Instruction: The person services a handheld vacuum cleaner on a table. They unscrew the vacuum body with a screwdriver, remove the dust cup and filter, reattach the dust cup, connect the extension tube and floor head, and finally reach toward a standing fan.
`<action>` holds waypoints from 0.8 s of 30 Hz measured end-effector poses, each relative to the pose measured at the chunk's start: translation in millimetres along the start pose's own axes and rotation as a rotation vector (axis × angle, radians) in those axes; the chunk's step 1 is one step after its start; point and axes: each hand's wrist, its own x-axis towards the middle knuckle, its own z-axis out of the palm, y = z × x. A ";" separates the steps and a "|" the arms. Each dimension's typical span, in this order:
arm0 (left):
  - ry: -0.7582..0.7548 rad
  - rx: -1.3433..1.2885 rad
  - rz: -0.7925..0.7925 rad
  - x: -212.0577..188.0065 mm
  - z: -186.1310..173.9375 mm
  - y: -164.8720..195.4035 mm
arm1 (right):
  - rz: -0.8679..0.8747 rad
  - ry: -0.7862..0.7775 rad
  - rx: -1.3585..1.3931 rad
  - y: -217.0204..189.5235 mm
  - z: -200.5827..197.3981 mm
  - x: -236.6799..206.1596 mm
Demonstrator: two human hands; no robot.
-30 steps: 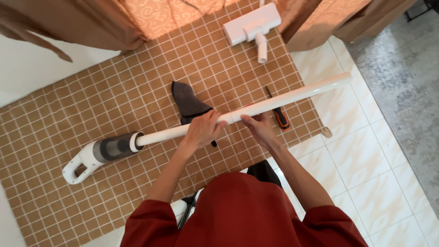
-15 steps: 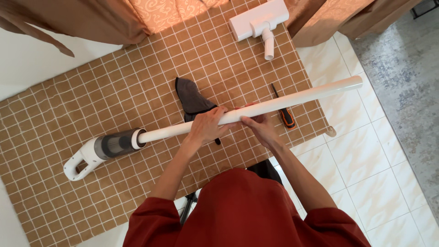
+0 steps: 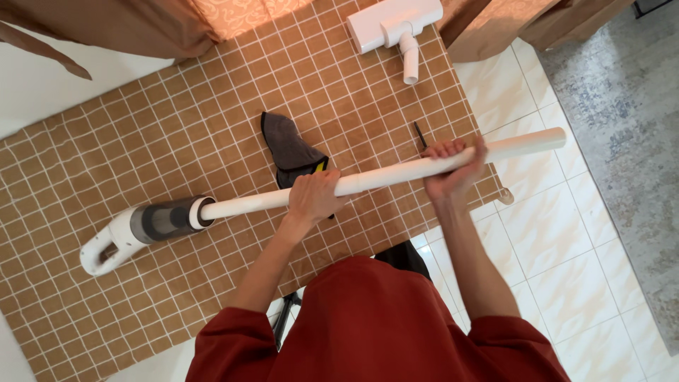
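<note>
The white tube (image 3: 396, 173) runs long across mid-frame, from the motor body (image 3: 134, 230) at lower left up to its open end at right. The left hand (image 3: 315, 198) is clamped around its middle, the right hand (image 3: 453, 166) wrapped round it nearer the open end, above the tiled table (image 3: 141, 127)

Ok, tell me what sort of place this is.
Probably a room in a home. White floor tiles and a brown grid-patterned mat lie below brown curtains, and both hands, left hand and right hand, grip a white stick vacuum, its floor head detached.
</note>
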 end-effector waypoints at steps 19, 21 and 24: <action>-0.198 -0.023 -0.120 5.7 -16.7 -2.7 | 0.003 -0.390 -0.073 4.5 1.2 -6.8; -0.197 -0.012 -0.112 5.4 -16.5 -3.9 | -0.006 -0.399 -0.085 4.1 4.7 -9.0; -0.159 -0.022 -0.124 3.9 -15.8 -4.4 | -0.039 -0.302 -0.089 11.1 13.9 -15.3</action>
